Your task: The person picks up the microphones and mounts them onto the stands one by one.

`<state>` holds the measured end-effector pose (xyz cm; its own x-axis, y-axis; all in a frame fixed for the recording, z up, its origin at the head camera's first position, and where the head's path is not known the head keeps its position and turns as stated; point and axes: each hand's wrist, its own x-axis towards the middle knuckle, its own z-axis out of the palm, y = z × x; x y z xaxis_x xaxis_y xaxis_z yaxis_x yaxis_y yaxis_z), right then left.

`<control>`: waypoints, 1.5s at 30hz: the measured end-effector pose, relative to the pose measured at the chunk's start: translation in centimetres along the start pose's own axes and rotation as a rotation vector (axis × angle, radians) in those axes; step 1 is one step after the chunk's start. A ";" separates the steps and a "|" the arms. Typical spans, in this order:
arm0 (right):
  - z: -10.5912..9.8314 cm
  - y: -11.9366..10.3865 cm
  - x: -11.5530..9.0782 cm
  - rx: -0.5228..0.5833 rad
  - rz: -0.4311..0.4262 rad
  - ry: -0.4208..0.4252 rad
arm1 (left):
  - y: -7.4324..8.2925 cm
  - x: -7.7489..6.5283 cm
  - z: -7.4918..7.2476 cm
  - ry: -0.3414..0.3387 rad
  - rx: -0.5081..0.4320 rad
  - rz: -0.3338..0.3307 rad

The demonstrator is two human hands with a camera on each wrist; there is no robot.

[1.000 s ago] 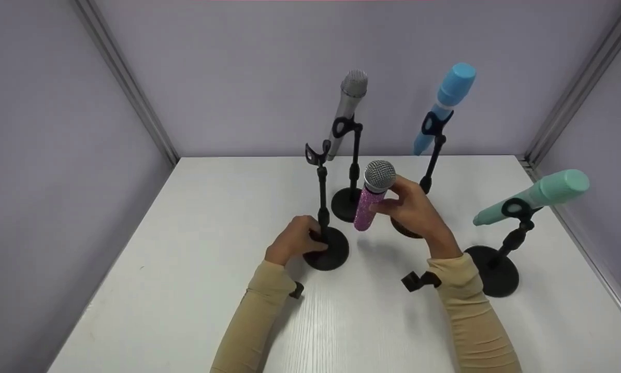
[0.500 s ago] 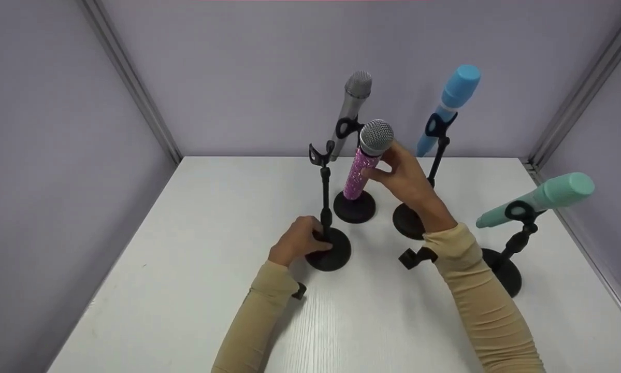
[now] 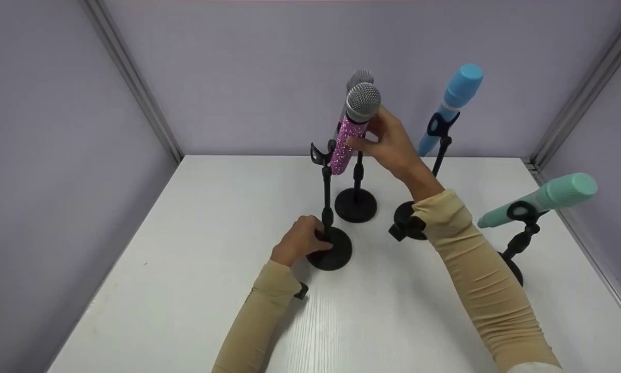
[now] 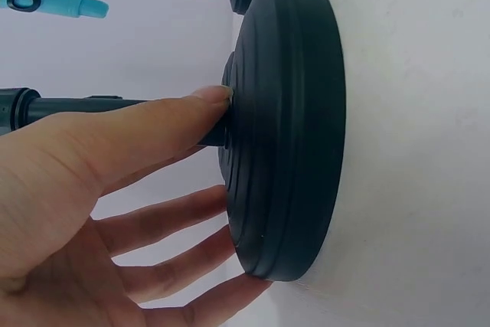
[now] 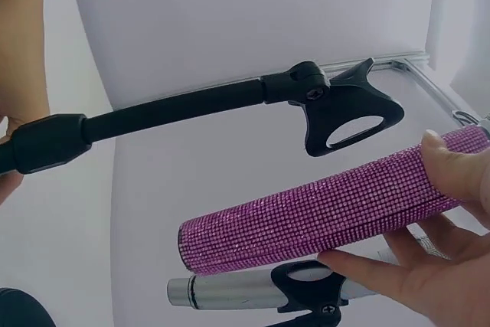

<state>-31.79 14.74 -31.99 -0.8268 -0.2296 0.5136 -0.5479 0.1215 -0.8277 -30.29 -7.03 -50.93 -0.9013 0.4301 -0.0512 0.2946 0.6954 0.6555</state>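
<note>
My right hand pinches a pink glittery microphone with a silver mesh head. Its body tilts, mesh head up, beside the clip of a black microphone stand. In the right wrist view, the stand's clip holds nothing, and a gap shows between it and the studded microphone body. My left hand holds the foot of that stand: the thumb lies by the pole and the other fingertips touch the round base.
Behind, a silver microphone sits in another stand, partly hidden by the pink one. A blue microphone and a mint-green microphone sit in stands to the right. Walls enclose the white table at the back and sides.
My right hand has raised the pink microphone and carried it away from me and leftward, up to the bare clip's height. My left hand has stayed at the stand's base.
</note>
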 end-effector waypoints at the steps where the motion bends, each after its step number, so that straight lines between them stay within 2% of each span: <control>1: 0.0 -0.1 0.2 0.007 0.000 -0.003 | 0.0 0.1 0.1 0.001 0.002 0.001; 10: 0.9 -0.3 1.7 0.078 0.002 -0.021 | 0.1 0.3 0.4 0.007 0.017 0.009; 23: 2.6 -0.8 2.6 0.074 -0.021 -0.114 | 0.8 0.5 0.7 0.045 0.030 0.013; 30: 3.0 -0.8 2.6 0.139 0.016 -0.152 | 0.8 0.7 0.9 0.042 0.034 -0.010; 33: 3.1 -0.8 2.6 0.085 0.017 -0.168 | 0.8 0.7 1.0 0.036 0.023 -0.009; 39: 3.1 -0.8 2.1 -0.043 0.036 -0.261 | 0.7 0.7 1.2 0.036 -0.002 0.002; 45: 3.1 -0.8 1.9 -0.076 0.048 -0.311 | 0.7 0.7 0.9 0.032 -0.004 -0.011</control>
<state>-32.52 11.22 -31.01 -0.7798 -0.5045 0.3708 -0.5266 0.2082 -0.8242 -30.40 -5.67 -51.18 -0.9141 0.4041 -0.0341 0.2839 0.6976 0.6579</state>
